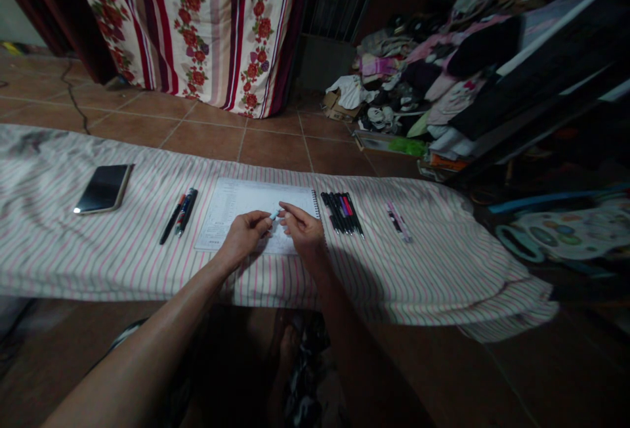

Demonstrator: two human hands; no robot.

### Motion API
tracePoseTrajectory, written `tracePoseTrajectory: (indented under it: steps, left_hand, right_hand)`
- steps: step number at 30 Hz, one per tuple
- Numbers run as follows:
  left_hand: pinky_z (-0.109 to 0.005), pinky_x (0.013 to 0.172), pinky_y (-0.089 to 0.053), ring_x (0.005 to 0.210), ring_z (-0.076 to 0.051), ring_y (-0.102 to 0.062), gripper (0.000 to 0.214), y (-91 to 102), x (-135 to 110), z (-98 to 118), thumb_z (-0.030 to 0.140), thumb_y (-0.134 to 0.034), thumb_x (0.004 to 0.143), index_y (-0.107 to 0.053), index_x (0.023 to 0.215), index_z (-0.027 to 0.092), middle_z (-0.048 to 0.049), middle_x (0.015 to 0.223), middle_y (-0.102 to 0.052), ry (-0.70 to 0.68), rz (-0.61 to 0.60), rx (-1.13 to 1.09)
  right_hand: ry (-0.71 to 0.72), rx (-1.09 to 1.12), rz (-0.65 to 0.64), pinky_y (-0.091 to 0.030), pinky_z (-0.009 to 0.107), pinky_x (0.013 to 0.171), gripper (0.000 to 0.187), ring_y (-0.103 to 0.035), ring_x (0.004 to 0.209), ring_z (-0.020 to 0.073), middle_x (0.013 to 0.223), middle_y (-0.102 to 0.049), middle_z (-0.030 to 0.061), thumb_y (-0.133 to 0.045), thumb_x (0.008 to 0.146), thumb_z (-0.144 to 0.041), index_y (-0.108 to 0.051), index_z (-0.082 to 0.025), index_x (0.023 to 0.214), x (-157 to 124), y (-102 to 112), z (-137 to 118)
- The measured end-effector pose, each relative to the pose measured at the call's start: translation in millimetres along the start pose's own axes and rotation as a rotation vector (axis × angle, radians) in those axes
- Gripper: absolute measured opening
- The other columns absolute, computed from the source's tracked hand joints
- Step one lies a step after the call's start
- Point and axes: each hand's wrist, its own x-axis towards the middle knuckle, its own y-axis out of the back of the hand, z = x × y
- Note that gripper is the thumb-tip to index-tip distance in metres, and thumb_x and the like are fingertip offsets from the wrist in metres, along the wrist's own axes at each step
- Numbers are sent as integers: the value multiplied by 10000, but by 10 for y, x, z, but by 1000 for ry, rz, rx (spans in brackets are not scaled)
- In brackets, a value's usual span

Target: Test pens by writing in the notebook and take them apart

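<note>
A small light-blue piece (274,215), slim like a pen part, is between my two hands above an open spiral notebook (241,195). My left hand (246,232) pinches its near end between thumb and fingertips. At the other end, my right hand (304,228) has its thumb and fingers closed around it, the index finger reaching forward. Exactly what kind of piece it is cannot be made out. Beside the notebook's spiral edge lies a row of several pens (342,213), mostly black, with a red and a purple one among them.
Left of the notebook are a few pens (180,214) and a dark-screened phone (104,188). Farther right lie a pink pen-like item (399,221) and a smaller dark one. A striped cloth (418,270) covers the table. Piled clothes (418,67) lie beyond.
</note>
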Motion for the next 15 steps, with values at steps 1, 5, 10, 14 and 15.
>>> tracePoseTrajectory:
  steps: [1,5,10,14,15]
  left_hand:
    - [-239,560,-405,509,-96,-491,176,1,1,-1,299,-638,644,-658,711,138,26,530,-571,0,-2,-3]
    - [-238,565,-399,516,-95,-491,179,8,10,-23,291,-625,653,-655,732,134,23,548,-582,-2,-9,-8]
    - [-236,556,-385,516,-96,-488,185,4,17,-36,297,-627,651,-652,731,132,19,545,-581,-6,-10,-14]
    - [-239,560,-391,519,-96,-491,222,-1,5,-14,332,-644,643,-651,733,130,17,542,-579,6,8,-12]
    - [-240,563,-395,520,-96,-494,237,1,3,-7,344,-652,638,-652,737,128,16,544,-580,7,12,-15]
  right_hand:
    - [0,0,0,-512,249,557,358,-630,686,147,864,-697,63,-469,784,-344,-658,-182,1041,0,-1,-1]
    - [10,-14,-5,-506,244,556,371,-629,679,143,851,-693,54,-480,784,-357,-642,-181,1068,0,3,-7]
    - [18,-9,-13,-493,235,554,390,-623,668,134,836,-686,38,-474,786,-371,-610,-201,1110,-1,-12,-8]
    - [-9,16,58,-470,230,528,430,-607,659,137,850,-676,51,-490,765,-385,-570,-189,1139,53,44,74]
    - [-22,8,91,-466,234,527,427,-603,664,141,861,-671,61,-492,761,-386,-569,-178,1126,79,88,108]
